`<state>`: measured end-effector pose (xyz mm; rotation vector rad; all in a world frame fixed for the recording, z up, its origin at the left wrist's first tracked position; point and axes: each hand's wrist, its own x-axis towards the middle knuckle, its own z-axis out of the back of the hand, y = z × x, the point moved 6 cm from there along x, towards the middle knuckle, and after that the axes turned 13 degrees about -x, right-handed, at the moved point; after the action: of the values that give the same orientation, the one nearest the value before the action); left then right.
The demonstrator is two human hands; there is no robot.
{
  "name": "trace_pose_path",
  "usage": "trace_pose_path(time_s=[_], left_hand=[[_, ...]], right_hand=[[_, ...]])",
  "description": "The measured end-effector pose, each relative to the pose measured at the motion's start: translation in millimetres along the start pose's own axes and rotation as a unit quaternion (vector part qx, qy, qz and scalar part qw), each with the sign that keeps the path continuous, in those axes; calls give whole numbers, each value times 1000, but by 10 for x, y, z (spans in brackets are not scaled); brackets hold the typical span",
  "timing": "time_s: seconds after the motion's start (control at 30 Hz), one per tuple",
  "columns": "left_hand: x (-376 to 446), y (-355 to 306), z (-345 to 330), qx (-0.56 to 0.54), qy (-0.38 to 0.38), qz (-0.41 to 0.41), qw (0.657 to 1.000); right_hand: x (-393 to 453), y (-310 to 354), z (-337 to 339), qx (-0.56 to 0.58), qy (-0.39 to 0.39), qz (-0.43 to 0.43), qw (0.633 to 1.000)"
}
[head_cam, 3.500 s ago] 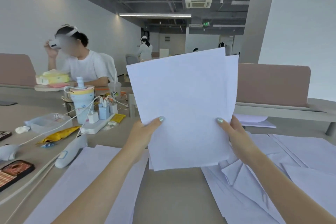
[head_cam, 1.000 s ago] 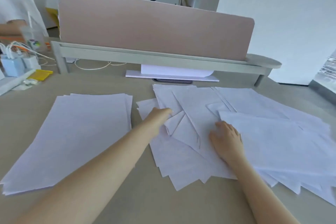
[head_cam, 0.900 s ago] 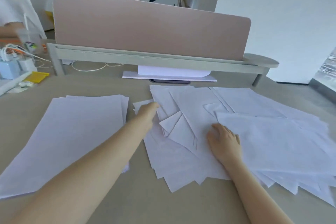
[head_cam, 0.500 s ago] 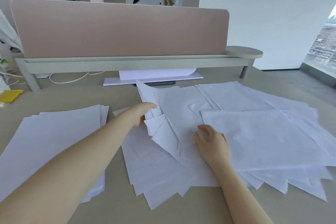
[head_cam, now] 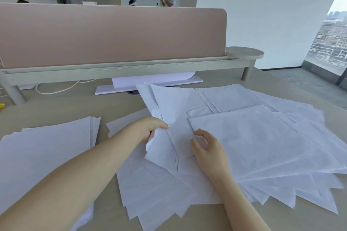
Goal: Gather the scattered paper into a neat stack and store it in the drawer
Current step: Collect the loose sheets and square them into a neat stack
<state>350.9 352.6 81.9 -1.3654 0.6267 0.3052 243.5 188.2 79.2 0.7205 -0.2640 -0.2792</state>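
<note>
Several loose white sheets [head_cam: 253, 137] lie fanned and overlapping across the middle and right of the beige desk [head_cam: 62, 110]. A squared-up stack of paper [head_cam: 45, 155] lies flat at the left. My left hand [head_cam: 150, 127] grips the left edge of a few sheets [head_cam: 174, 110], lifting and curling them off the pile. My right hand [head_cam: 204, 144] hovers over the pile just to the right, its fingers loosely curled and holding nothing. No drawer is in view.
A pink partition panel [head_cam: 112, 33] on a grey rail closes off the desk's far side. A white monitor base [head_cam: 148, 84] and a cable [head_cam: 56, 90] lie beneath the rail. People stand in the background. A window is at the far right.
Earlier I held a stack upright in both hands; it now lies at the left. In the last second my left hand took hold of the sheets' left edge and raised it; my right hand's fingers lifted.
</note>
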Motion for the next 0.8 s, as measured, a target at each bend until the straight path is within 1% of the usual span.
trace_pose_path(time_s=[0.13, 0.23, 0.3, 0.37, 0.4, 0.6, 0.7, 0.8], left_hand=[[75, 31, 63, -11, -23, -43, 999], [-21, -35, 267, -28, -31, -78, 996], [-149, -90, 504, -34, -50, -109, 992], [-303, -124, 775, -43, -63, -138, 987], [-383, -128, 908, -49, -64, -151, 985], [-947, -222, 1649, -110, -107, -220, 963], [-1246, -356, 1872, -133, -105, -277, 946], [-1523, -489, 2036, -183, -97, -333, 920]], right_hand=[[-1, 34, 60, 38, -40, 43, 998], [27, -26, 67, 13, -49, 39, 998], [66, -85, 30, -60, -33, 28, 997], [97, -123, -3, -155, -22, 32, 987], [106, -144, -5, -180, -19, 27, 983], [117, -249, 19, -248, -23, -15, 968], [76, -241, 29, -289, -14, -35, 957], [59, -180, 17, -330, -1, -50, 943]])
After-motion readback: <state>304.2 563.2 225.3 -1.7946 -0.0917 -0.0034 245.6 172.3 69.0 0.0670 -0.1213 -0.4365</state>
